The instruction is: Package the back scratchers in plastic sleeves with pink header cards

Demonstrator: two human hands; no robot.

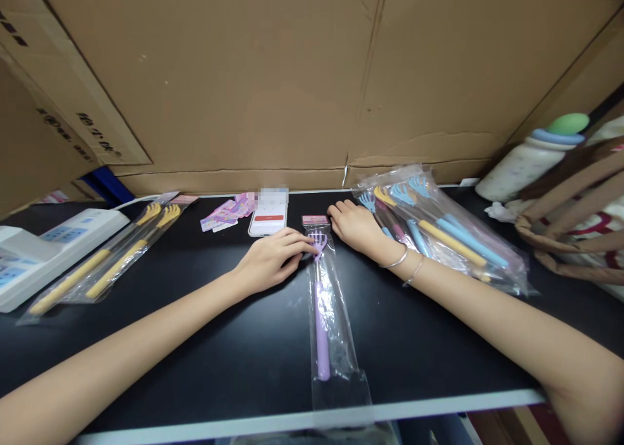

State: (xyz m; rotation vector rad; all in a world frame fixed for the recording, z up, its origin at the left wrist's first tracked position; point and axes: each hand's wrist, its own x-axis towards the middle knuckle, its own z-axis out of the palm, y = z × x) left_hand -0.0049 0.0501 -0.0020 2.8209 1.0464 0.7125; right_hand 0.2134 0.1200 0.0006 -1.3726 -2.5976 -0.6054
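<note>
Nearest us on the bench [244, 354], the bagged purple back scratcher [322, 338] is best kept flat: our left hand [270, 258] touches its claw, whether gripping we cannot tell, our right hand [355, 227] resting loosely, seemingly unladen.

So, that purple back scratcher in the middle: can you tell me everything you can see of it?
The purple back scratcher has a clawed head, a thin silvery shaft that looks like metal, and a smooth handle, perhaps plastic. It lies on the black tabletop inside a clear plastic bag with a pink card beyond the claw. Its head points away from us; its handle end stops short of the table's pale front edge. The left-hand grip has fingertips at the claw, partly hiding it.
</note>
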